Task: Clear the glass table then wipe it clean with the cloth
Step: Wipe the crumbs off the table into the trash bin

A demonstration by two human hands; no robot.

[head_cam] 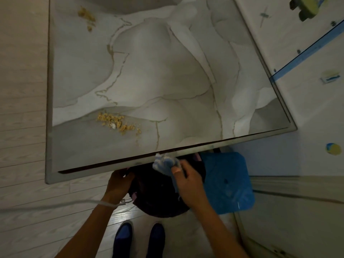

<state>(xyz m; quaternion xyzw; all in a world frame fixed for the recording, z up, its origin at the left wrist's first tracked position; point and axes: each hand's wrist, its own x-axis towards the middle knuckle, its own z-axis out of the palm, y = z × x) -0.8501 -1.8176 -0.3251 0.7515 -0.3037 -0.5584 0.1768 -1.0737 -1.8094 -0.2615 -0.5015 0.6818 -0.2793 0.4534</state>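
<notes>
The glass table (167, 75) with a grey marbled pattern fills the upper view. A pile of yellow crumbs (117, 121) lies near its front left, and a smaller crumb patch (86, 15) sits at the far left. My right hand (188, 183) grips a crumpled blue-and-white cloth (164, 163) at the table's front edge. My left hand (117, 185) holds the rim of a dark bin or bag (160, 194) just below that edge.
A blue square stool (229, 183) stands right of the bin. A white patterned mat (312, 108) covers the floor on the right, with a green toy (305, 6) at top right. Pale wood floor (22, 90) lies left. A white cord (55, 204) crosses my left wrist.
</notes>
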